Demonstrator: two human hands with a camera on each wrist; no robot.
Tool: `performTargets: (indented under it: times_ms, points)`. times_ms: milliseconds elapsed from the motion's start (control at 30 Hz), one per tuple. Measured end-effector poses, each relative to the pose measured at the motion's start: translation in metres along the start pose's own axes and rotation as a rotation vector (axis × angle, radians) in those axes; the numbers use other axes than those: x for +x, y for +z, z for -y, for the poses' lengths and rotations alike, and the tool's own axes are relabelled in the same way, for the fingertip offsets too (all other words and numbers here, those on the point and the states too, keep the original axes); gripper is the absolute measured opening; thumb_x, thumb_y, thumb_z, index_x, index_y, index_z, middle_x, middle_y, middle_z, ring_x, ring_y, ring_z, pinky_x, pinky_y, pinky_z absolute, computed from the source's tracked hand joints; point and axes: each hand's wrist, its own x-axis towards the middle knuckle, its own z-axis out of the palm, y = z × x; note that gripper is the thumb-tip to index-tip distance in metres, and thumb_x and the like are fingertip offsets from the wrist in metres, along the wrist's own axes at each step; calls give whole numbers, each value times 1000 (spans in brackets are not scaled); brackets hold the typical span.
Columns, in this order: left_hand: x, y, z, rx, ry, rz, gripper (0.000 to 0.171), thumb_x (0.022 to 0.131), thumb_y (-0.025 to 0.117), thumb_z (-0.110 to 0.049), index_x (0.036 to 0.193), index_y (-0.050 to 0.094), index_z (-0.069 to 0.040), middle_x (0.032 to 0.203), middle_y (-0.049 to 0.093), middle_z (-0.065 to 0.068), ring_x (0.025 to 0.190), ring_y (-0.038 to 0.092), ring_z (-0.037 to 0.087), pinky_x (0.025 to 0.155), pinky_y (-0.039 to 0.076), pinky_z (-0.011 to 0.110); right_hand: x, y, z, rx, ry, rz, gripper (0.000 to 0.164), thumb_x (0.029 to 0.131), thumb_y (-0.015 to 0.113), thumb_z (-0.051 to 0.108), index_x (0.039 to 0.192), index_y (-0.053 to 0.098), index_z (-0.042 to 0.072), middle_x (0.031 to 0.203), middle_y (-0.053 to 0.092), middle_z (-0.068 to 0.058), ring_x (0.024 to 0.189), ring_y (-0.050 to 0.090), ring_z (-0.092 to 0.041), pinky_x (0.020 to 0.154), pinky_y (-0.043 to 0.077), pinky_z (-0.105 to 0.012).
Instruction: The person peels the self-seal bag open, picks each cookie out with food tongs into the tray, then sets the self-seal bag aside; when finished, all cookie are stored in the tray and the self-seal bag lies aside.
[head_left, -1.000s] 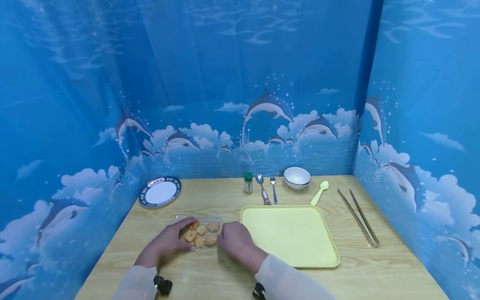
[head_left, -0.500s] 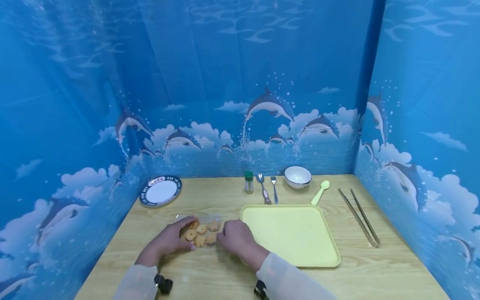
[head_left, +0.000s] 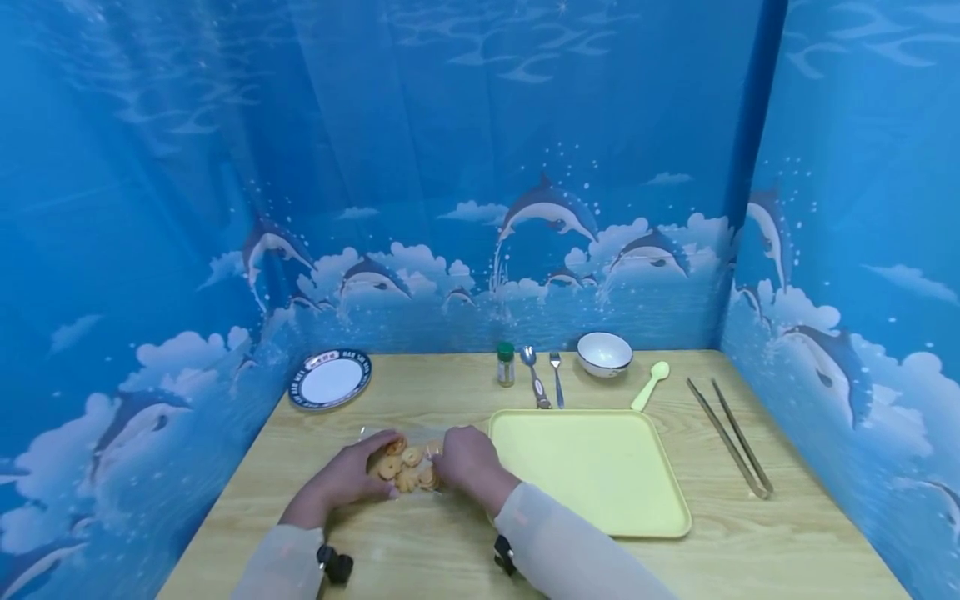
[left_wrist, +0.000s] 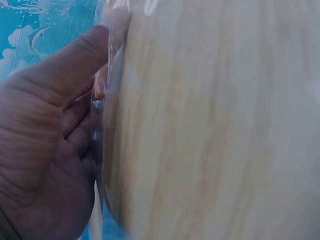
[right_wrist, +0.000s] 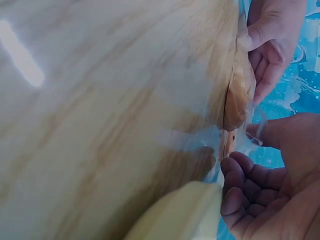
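Note:
A clear plastic bag of round, golden cookies (head_left: 408,467) lies flat on the wooden table, left of the tray. My left hand (head_left: 347,477) holds the bag's left side between thumb and fingers; the left wrist view shows the thumb (left_wrist: 75,62) against the plastic. At the opposite edge, my right hand (head_left: 471,465) pinches the plastic, with its other fingers (right_wrist: 245,175) curled in the right wrist view. The right hand hides part of the bag's right end in the head view.
Right of the bag is a pale yellow tray (head_left: 592,475). Behind stand a green-capped jar (head_left: 506,367), a spoon (head_left: 534,375), a fork (head_left: 557,379) and a white bowl (head_left: 604,354). A yellow spoon (head_left: 651,385) and metal tongs (head_left: 727,437) lie right; a blue-rimmed plate (head_left: 330,380) sits back left.
My right hand has shifted slightly forward and left over the bag's right end, covering more of the cookies. The left hand keeps its hold. The head view has turned slightly left.

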Motion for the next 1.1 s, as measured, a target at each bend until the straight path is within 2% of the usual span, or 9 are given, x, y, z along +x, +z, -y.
performTargets:
  times_ms: [167, 467, 667, 800, 1100]
  points:
    - [-1, 0, -1, 3, 0, -3, 102, 65, 93, -44, 153, 44, -32, 165, 37, 4, 152, 30, 41, 121, 25, 68, 0, 2, 1, -21, 8, -17, 37, 92, 67, 35, 62, 56, 15, 67, 59, -3, 58, 53, -19, 49, 46, -32]
    - [2, 2, -2, 7, -33, 5, 101, 64, 93, -46, 152, 44, -37, 165, 36, 0, 153, 29, 38, 122, 24, 66, -2, -3, 0, -11, 27, -27, 25, 87, 67, 22, 65, 59, 13, 70, 61, -5, 58, 53, -19, 49, 47, -30]
    - [3, 2, -1, 14, -37, -3, 101, 63, 93, -47, 152, 44, -37, 165, 37, 1, 152, 30, 39, 121, 24, 68, -5, -10, -4, 30, 55, -56, 32, 92, 64, 27, 64, 58, 14, 69, 61, -4, 56, 54, -18, 47, 46, -30]
    - [2, 3, 0, 11, -58, -1, 102, 63, 93, -47, 152, 44, -38, 165, 37, 2, 152, 30, 40, 120, 24, 69, -7, -10, -8, 76, 65, -50, 32, 92, 65, 27, 64, 57, 14, 66, 59, -3, 55, 54, -18, 46, 46, -30]
    - [2, 2, -3, 18, -75, 0, 103, 62, 93, -47, 152, 43, -40, 165, 37, 2, 152, 31, 40, 120, 23, 70, -7, -9, -15, 81, 54, -67, 35, 93, 62, 25, 61, 54, 16, 61, 57, -1, 52, 52, -17, 46, 44, -29]
